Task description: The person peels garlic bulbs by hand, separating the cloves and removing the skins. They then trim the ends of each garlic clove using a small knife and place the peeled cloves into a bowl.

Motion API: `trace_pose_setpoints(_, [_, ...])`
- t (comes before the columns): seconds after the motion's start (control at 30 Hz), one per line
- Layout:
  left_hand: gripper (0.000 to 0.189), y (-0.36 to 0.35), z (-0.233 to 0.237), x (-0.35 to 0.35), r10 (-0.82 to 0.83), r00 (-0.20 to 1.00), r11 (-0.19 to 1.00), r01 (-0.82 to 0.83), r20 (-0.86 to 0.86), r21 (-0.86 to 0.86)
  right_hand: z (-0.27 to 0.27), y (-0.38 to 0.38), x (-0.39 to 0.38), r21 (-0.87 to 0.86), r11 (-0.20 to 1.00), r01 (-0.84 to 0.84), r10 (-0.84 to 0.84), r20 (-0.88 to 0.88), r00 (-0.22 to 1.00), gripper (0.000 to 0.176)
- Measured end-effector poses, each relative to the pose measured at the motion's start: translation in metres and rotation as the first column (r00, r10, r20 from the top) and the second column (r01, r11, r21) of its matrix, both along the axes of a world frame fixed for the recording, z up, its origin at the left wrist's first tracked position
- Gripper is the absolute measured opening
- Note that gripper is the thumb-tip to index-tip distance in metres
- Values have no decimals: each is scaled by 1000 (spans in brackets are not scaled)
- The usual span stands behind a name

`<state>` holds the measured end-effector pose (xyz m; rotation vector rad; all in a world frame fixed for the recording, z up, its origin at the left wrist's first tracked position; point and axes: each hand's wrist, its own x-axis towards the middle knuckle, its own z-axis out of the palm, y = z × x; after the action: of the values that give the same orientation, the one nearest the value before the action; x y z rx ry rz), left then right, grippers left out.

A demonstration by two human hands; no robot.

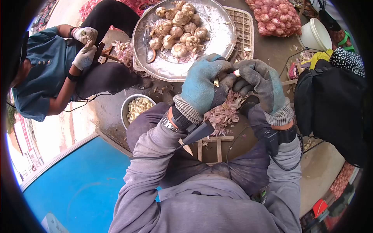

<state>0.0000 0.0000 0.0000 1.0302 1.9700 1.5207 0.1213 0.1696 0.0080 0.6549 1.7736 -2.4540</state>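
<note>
My left hand (208, 81), in a blue and dark grey glove, is closed, with a pale garlic clove (216, 82) showing between its fingers. Close beside it, my right hand (258, 79), gloved the same way, has its fingers curled at a small whitish and reddish piece of garlic (236, 72) between the two hands. Just beyond them a round metal tray (217, 29) holds a pile of garlic bulbs (182, 18) and a curved tool with an orange part (151, 56). Below the hands lies a heap of garlic skins (223, 112).
A bowl of peeled cloves (139, 108) stands at left. A co-worker (50, 73) in white gloves sits beyond it. A net bag of garlic (274, 17), a white bucket (316, 35) and a black bag (330, 105) are at right. A blue board (81, 182) is lower left.
</note>
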Motion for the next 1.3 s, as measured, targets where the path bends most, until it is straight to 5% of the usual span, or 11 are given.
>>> trace_pose_setpoints(0.07, [15,1,1,1,15,943,999,-2,-331,40,0,-2,0,31,999,7,-7,-6,1000,38])
trace_pose_setpoints(0.27, [18,0,-5,6,-10,902,1000,11,-432,-1,-2,-14,-1,193,978,80,-89,41,995,35])
trace_pose_setpoints(0.73, [18,-7,3,-7,-161,966,987,156,-204,-42,1,-8,4,44,999,14,-19,105,994,42])
trace_pose_setpoints(1.07, [17,-9,-2,-7,-120,962,993,112,-246,-44,6,-8,6,95,989,-113,102,116,988,33])
trace_pose_setpoints(1.3, [18,-4,-14,-6,-66,997,997,64,-36,-50,3,-5,6,74,997,-30,22,106,994,31])
